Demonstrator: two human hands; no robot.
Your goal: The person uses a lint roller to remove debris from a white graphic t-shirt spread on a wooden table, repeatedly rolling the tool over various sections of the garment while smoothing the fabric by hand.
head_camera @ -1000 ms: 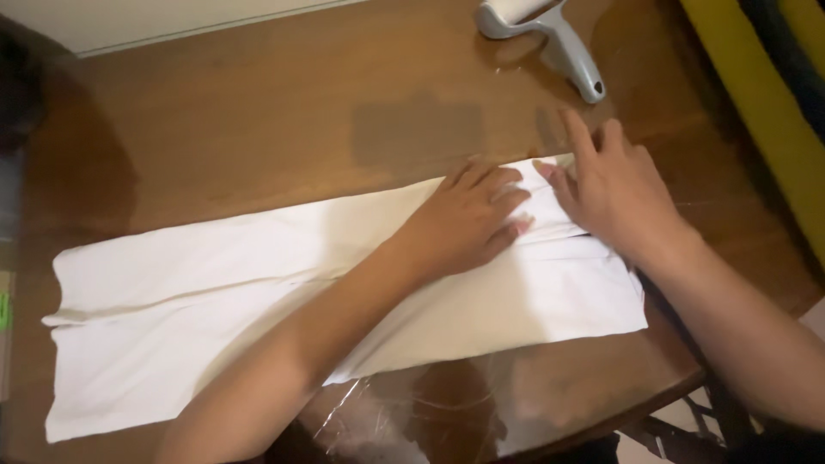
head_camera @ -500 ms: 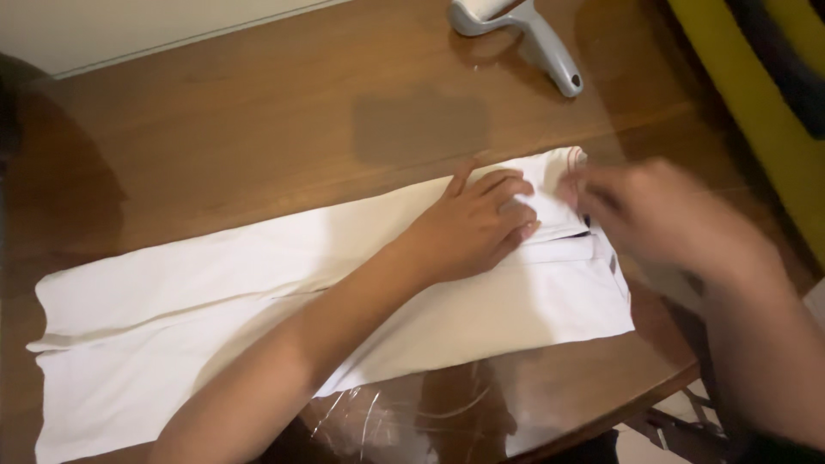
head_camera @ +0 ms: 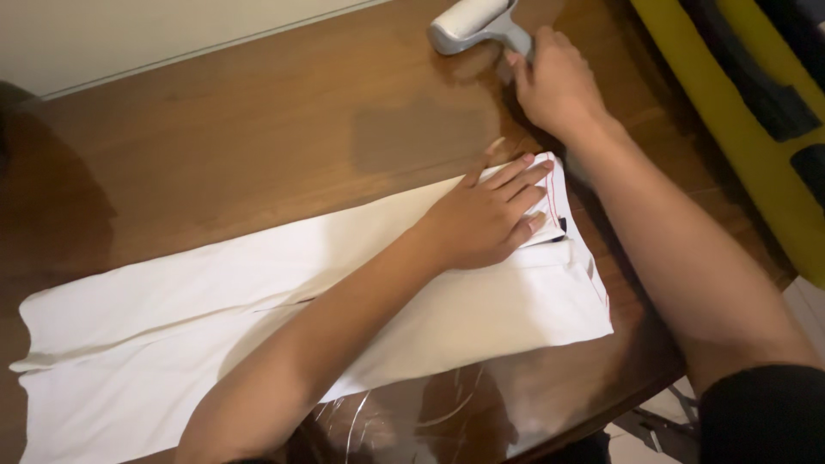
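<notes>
While our left hand lies flat, fingers spread, pinning the folded white garment, our right hand beyond it grips the lint roller; rolling not yet begun.

Matt white cloth; glossy wooden table; plastic lint roller.

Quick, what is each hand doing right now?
Left hand: open, flat on the white cloth.
Right hand: closed on the lint roller handle.
</notes>
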